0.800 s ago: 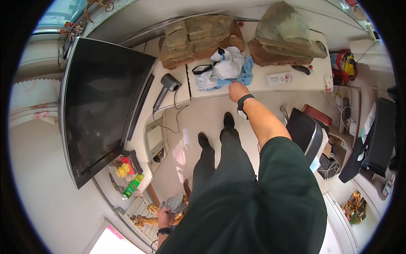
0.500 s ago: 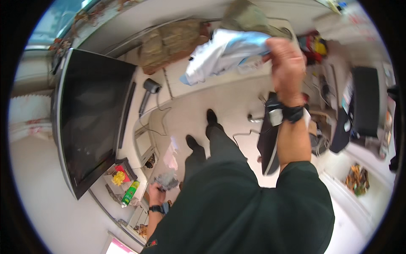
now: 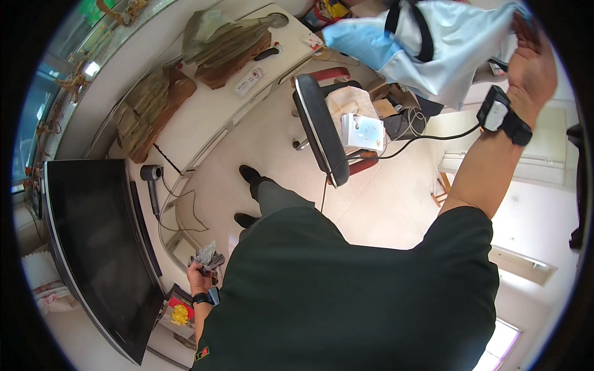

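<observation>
High at the upper right, my right hand (image 3: pixel 532 77) is closed on a shiny light-blue and white cloth (image 3: pixel 464 52) with a black band across it. The cloth hangs out to the left, over a black chair (image 3: pixel 318 127). A dark watch is on the right wrist, with a black cable running beside it. Low on the left, my left hand (image 3: pixel 198 282) grips a crumpled grey cloth (image 3: pixel 208 256). That hand is near the front of the white cabinet, next to the television (image 3: pixel 99 247).
A hair dryer (image 3: pixel 151 185) with a trailing cord lies on the white cabinet (image 3: pixel 232 117). Rough stones on wooden bases (image 3: pixel 216 74) stand along it. A white box (image 3: pixel 362 132) rests on the chair seat. Yellow and red ornaments (image 3: pixel 180 314) sit below the television.
My view has turned to the right. My right hand has swung the light-blue cloth rightward, past the chair. The left hand still holds the grey cloth low down.
</observation>
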The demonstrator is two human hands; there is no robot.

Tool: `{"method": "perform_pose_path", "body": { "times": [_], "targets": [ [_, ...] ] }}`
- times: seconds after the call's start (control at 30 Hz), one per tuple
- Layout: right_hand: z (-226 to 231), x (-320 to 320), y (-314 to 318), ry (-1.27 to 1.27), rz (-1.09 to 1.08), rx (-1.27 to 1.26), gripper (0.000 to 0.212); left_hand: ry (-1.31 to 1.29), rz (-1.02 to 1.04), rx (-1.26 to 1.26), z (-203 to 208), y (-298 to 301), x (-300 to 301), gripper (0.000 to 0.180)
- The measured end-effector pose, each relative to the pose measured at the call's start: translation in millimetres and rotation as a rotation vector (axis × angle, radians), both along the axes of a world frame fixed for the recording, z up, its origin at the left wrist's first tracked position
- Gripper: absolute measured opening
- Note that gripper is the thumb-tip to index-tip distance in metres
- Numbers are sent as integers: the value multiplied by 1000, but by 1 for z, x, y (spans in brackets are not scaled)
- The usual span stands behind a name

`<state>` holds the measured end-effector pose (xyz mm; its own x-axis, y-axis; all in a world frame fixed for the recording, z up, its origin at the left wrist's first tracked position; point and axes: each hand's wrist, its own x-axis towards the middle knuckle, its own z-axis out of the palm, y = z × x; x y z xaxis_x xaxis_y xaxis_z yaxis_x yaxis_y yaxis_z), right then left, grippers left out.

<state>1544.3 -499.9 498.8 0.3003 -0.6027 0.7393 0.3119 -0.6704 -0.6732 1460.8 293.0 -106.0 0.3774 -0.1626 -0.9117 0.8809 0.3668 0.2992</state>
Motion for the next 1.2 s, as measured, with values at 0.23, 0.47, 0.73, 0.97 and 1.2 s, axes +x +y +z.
{"method": "perform_pose_path", "body": {
  "times": [0.23,0.47,0.73,0.97,1.2],
  "targets": [
    [-117,-77,-81,496,63,163,32,-69,3,54,5,-1,4,22],
    [-257,-180,-128,939,-428,389,48,-115,55,144,28,-9,-3,12],
    [-332,-160,15,1303,14,70,31,-418,61,-86,108,-61,18,44],
    [-352,-50,336,1257,1310,387,71,-667,-175,-376,198,-132,48,47],
    [-361,-11,454,1242,1552,180,60,-714,-135,-256,216,-113,27,52]
  ]
}}
